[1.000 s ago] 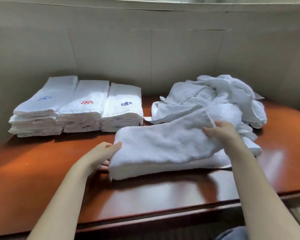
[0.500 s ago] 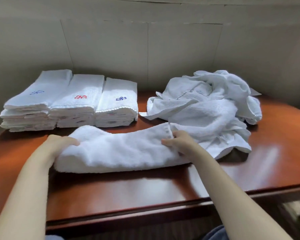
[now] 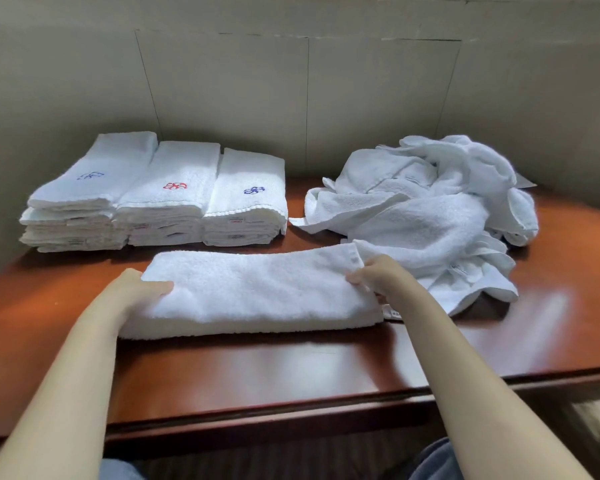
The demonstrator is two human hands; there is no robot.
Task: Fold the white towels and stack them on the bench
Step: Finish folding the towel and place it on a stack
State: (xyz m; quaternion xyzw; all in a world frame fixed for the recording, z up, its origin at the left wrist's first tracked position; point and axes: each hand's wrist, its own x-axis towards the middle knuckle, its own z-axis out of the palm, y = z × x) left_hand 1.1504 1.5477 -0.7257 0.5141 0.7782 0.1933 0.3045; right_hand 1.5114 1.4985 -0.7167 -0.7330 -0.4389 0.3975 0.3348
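While a long folded towel (image 3: 257,292) is held flat in the middle of the frame, three neat stacks (image 3: 156,195) of folded towels can be seen at the upper left, side by side and touching. A small sewn mark is shown on top of each one: blue, red, blue. How many towels are in each stack cannot be told.

The left end of the long towel is gripped by the left hand (image 3: 141,292), with the thumb laid on top and the fingers hidden under the cloth. The right end is pinched by the right hand (image 3: 374,275), with its fingers curled at the corner. One towel is held, and two hands are used. It lies on the brown bench (image 3: 291,368), just in front of the stacks and apart from them.

At the upper right, one messy pile (image 3: 430,216) of unfolded towels is seen. How many are in it cannot be told. Its near edge touches the right end of the held towel.

A few things could go wrong from here. If the towel is lifted by its ends only, the middle may sag and the layers may slip open. A loose towel from the pile may be caught by the right hand and dragged along. If the next fold is made crooked, the edges will not match, and the stack it is put on may lean.
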